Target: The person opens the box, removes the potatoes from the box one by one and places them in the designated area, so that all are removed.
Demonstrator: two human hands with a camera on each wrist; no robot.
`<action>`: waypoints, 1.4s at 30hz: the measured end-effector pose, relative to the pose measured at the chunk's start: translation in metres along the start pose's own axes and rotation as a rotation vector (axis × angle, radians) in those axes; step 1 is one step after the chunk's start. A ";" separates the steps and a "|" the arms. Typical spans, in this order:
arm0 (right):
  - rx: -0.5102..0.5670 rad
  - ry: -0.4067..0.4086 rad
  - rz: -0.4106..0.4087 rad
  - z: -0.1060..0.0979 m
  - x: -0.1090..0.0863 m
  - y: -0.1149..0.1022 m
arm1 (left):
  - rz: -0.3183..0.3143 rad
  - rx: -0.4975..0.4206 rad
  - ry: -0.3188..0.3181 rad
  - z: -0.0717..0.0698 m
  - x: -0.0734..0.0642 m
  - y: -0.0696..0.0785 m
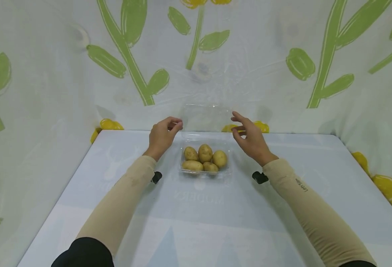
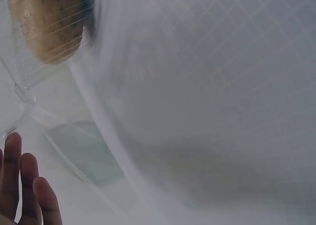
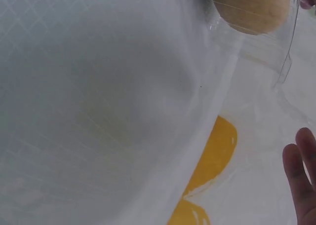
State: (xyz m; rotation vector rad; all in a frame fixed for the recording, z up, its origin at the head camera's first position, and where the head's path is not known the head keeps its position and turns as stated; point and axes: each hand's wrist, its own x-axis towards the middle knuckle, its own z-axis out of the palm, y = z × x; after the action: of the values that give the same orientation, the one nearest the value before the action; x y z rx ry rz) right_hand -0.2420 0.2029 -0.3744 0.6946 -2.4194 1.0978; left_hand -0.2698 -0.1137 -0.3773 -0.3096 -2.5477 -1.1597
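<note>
A clear plastic clamshell box [image 1: 229,168] on the table holds several potatoes [image 1: 205,152]. Its transparent lid [image 1: 206,118] is raised at the back. At the lid's left edge my left hand [image 1: 164,135] pinches with thumb and forefinger; the other fingers [image 2: 29,180] extend loosely in the left wrist view. My right hand [image 1: 250,141] is beside the lid's right edge, fingers spread and thumb apart, holding nothing. A potato [image 2: 52,27] shows through the box wall in the left wrist view, and another potato [image 3: 254,8] in the right wrist view.
The box stands toward the far edge of the white table [image 1: 196,237]. Behind it hangs a pale curtain [image 1: 249,48] printed with green stems and yellow flowers. Small black wrist devices [image 1: 260,177] sit under both sleeves.
</note>
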 end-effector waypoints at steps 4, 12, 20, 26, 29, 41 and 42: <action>0.020 -0.023 0.034 0.003 -0.001 0.000 | -0.015 0.020 -0.017 0.001 -0.001 -0.003; 0.046 -0.044 0.086 0.003 -0.003 0.001 | -0.040 0.019 -0.058 0.005 -0.001 -0.005; 0.046 -0.100 0.154 0.003 -0.009 0.000 | -0.094 0.014 -0.113 0.005 -0.004 -0.001; 0.039 -0.153 0.196 0.006 -0.013 -0.001 | -0.125 0.013 -0.139 0.005 -0.006 -0.004; 0.041 -0.177 0.227 0.006 -0.014 -0.001 | -0.126 0.000 -0.147 0.005 -0.006 -0.006; 0.040 -0.273 0.295 0.005 -0.017 -0.001 | -0.146 0.006 -0.188 0.006 -0.008 -0.008; 0.044 -0.277 0.297 0.005 -0.018 -0.001 | -0.151 0.008 -0.193 0.006 -0.009 -0.008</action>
State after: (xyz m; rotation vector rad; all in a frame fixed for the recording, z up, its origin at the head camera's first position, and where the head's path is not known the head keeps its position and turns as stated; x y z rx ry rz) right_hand -0.2279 0.2037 -0.3863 0.5419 -2.8113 1.2410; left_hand -0.2654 -0.1149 -0.3892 -0.2412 -2.7846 -1.2271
